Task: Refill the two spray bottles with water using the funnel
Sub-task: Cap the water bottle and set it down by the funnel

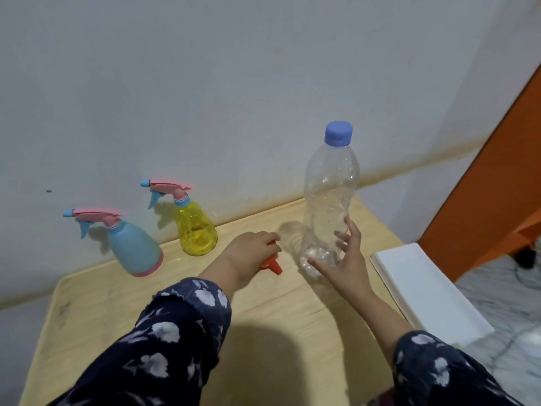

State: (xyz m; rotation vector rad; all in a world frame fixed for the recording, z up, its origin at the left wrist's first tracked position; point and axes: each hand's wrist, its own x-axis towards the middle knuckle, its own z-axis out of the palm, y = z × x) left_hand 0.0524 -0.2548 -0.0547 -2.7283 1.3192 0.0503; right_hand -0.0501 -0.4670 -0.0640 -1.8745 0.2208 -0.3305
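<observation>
The left hand (248, 253) curls over the orange funnel (272, 263) on the table (102, 300), maybe gripping it. The right hand (342, 259), fingers spread, touches the water bottle (329, 200). Both spray bottles (134, 247) stand by the wall.

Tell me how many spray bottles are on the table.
2. The blue spray bottle stands at the back left by the wall; the yellow spray bottle stands to its right. None seem hidden.

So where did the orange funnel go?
The orange funnel lies on the wooden table near the middle of the head view, under the left hand, between the yellow spray bottle and the clear water bottle.
</observation>
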